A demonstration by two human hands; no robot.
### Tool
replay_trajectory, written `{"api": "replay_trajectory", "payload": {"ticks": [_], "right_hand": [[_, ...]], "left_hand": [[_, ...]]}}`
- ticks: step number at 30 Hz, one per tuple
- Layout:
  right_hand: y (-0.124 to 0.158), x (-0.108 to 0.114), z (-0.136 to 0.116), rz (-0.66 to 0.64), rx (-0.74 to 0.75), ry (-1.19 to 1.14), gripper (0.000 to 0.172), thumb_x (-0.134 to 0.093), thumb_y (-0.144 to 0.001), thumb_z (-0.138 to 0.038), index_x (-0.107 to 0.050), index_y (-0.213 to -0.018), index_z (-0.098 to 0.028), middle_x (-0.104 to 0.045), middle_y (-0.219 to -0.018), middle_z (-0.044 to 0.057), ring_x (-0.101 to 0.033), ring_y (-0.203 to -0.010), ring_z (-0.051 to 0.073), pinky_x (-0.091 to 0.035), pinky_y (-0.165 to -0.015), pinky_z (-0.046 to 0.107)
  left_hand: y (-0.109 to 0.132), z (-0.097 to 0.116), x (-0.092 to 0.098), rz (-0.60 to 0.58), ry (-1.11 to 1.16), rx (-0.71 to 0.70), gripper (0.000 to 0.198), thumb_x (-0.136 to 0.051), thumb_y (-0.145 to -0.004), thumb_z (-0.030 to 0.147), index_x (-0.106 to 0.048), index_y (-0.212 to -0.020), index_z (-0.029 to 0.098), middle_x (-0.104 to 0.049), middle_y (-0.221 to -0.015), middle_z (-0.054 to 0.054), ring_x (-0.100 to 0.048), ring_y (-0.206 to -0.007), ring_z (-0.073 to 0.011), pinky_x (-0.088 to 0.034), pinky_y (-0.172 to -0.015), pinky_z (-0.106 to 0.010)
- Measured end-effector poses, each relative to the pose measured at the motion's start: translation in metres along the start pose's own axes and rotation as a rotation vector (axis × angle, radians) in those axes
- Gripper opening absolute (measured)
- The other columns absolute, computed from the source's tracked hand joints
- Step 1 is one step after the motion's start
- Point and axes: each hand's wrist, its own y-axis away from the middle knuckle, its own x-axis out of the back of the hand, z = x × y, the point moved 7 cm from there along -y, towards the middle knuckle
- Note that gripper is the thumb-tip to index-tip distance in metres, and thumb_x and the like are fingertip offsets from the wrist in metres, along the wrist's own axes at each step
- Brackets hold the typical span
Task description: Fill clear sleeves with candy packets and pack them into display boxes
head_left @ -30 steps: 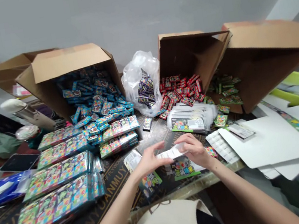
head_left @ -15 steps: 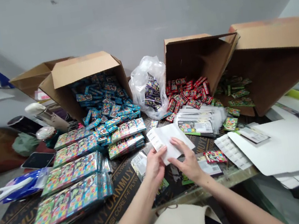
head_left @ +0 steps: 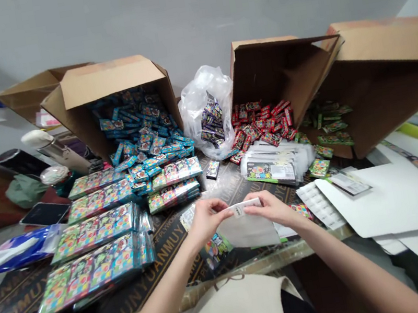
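White translucent sheet (head_left: pixel 253 232) with a small printed label (head_left: pixel 238 210)

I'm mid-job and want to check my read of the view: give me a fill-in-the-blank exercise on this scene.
Of the upper and lower edges of the translucent pouch as pictured, the left hand and right hand grip the ___ one.
The small packs spilling from the cardboard box just left of the plastic bag are mostly ___.
Right of the bag, the adjoining box holds packs that are mostly ___.
The dark-screened device lies to the ___ of the stacked multipacks.

Missing words: upper; blue; red; left.
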Motion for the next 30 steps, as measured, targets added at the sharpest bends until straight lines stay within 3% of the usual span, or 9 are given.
{"api": "replay_trajectory", "payload": {"ticks": [2,4,7,11,15,20,24,28,30], "right_hand": [[0.001,0.005,-0.002,0.084,0.029,0.023,0.030,-0.069,-0.065,-0.032,-0.061,-0.089,-0.015,-0.060,-0.079,0.001,-0.052,-0.068,0.013,-0.038,-0.058,0.020],[0.002,0.008,0.000,0.133,0.013,0.023,0.030,-0.070,-0.064,-0.029,-0.061,-0.090,-0.016,-0.060,-0.079,0.000,-0.052,-0.067,0.012,-0.039,-0.059,0.021],[0.003,0.007,0.007,0.111,-0.060,-0.015,0.020,-0.064,-0.069,-0.031,-0.062,-0.080,-0.014,-0.058,-0.068,0.000,-0.050,-0.058,0.011,-0.036,-0.052,0.020],[0.002,0.005,0.013,0.077,-0.108,-0.100,0.026,-0.068,-0.066,-0.032,-0.059,-0.083,-0.015,-0.057,-0.065,-0.002,-0.047,-0.053,0.009,-0.033,-0.048,0.019],[0.000,0.010,0.017,0.118,-0.112,-0.093,0.023,-0.069,-0.064,-0.033,-0.056,-0.068,-0.014,-0.054,-0.059,-0.002,-0.044,-0.050,0.008,-0.031,-0.046,0.019],[0.005,0.022,0.003,0.148,-0.092,-0.172,0.028,-0.072,-0.061,-0.033,-0.056,-0.075,-0.015,-0.056,-0.065,-0.002,-0.047,-0.053,0.008,-0.034,-0.047,0.019],[0.008,0.027,-0.006,0.073,-0.147,-0.220,0.032,-0.070,-0.063,-0.035,-0.059,-0.083,-0.014,-0.060,-0.073,0.002,-0.052,-0.059,0.011,-0.038,-0.051,0.021],[0.003,0.029,0.010,0.034,-0.187,-0.198,0.029,-0.069,-0.064,-0.036,-0.060,-0.078,-0.012,-0.059,-0.069,0.001,-0.051,-0.056,0.010,-0.036,-0.050,0.020],[-0.001,0.031,0.022,0.064,-0.164,-0.148,0.026,-0.070,-0.063,-0.035,-0.059,-0.073,-0.013,-0.057,-0.064,0.000,-0.049,-0.054,0.009,-0.034,-0.050,0.019]], "left_hand": [[0.001,-0.007,-0.007,-0.028,0.066,0.082,0.019,-0.063,-0.067,0.032,-0.067,-0.065,0.013,-0.064,-0.059,-0.003,-0.053,-0.056,-0.0138,-0.039,-0.054,-0.023],[0.001,-0.009,-0.012,-0.058,0.087,0.086,0.020,-0.061,-0.067,0.031,-0.066,-0.064,0.012,-0.063,-0.058,-0.002,-0.051,-0.054,-0.0130,-0.036,-0.052,-0.022],[0.002,-0.012,-0.017,-0.112,0.070,0.053,0.021,-0.057,-0.070,0.030,-0.066,-0.064,0.012,-0.061,-0.057,-0.001,-0.049,-0.054,-0.0120,-0.035,-0.054,-0.022],[0.001,-0.016,-0.018,-0.139,0.047,0.020,0.022,-0.055,-0.071,0.030,-0.065,-0.064,0.012,-0.058,-0.056,0.000,-0.046,-0.054,-0.0114,-0.032,-0.051,-0.021],[0.001,-0.013,-0.023,-0.151,0.091,0.014,0.023,-0.053,-0.073,0.031,-0.064,-0.063,0.012,-0.056,-0.056,0.001,-0.046,-0.054,-0.0109,-0.031,-0.051,-0.020],[0.002,-0.005,-0.019,-0.067,0.299,0.138,0.019,-0.069,-0.058,0.029,-0.063,-0.062,0.012,-0.059,-0.059,0.000,-0.047,-0.054,-0.0096,-0.033,-0.051,-0.019],[0.002,0.000,-0.023,-0.124,0.449,0.237,0.024,-0.068,-0.059,0.034,-0.062,-0.060,0.011,-0.056,-0.054,0.000,-0.043,-0.047,-0.0076,-0.029,-0.045,-0.018],[-0.003,-0.012,-0.034,-0.157,0.479,0.308,0.026,-0.070,-0.056,0.035,-0.062,-0.058,0.010,-0.054,-0.049,0.002,-0.040,-0.043,-0.0061,-0.026,-0.043,-0.018],[-0.006,-0.022,-0.036,-0.116,0.454,0.293,0.026,-0.070,-0.055,0.035,-0.062,-0.058,0.010,-0.055,-0.050,0.001,-0.041,-0.044,-0.0065,-0.027,-0.044,-0.019]]}}
